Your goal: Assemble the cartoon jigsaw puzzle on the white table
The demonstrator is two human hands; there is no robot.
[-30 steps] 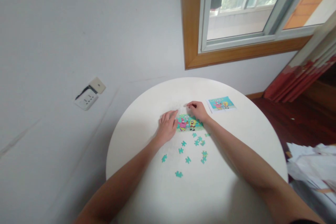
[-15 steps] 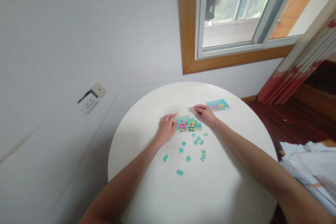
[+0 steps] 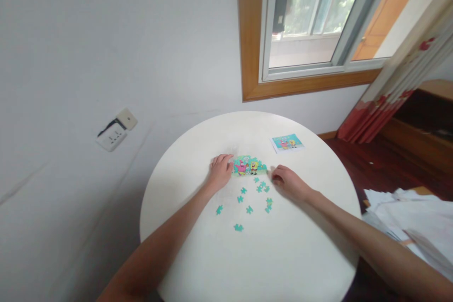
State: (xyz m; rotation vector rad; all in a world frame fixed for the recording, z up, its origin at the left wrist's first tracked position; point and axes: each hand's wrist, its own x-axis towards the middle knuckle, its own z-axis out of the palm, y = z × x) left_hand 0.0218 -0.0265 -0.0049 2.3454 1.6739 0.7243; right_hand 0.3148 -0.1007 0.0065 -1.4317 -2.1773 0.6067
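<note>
At the lower centre of the frame, nearest to the viewer, a single turquoise piece lies alone on the round white table. A little farther, other loose puzzle pieces are scattered, and toward the right of them some lie close together.

Beyond these pieces, around the centre of the frame, is the partly joined puzzle. Its upper edge is uneven toward the right, so I judge that the work in hand is the filling of this picture, piece by piece.

The left hand lies low at the left end of the joined puzzle, with fingers extended and not gripping; its thumb side seems to touch the border. The right hand is just beyond the right end of the puzzle, apart from it, and near the grouped pieces. Its fingers are curled toward the table, but whether they pinch a piece I cannot tell. In my judgement, the next move calls for a fine pinch on one piece and a correct turning of it, while the left hand steadies the joined part.

Farther, at the right of centre, a printed picture card lies flat. Behind the table, the window fills the upper right.
</note>
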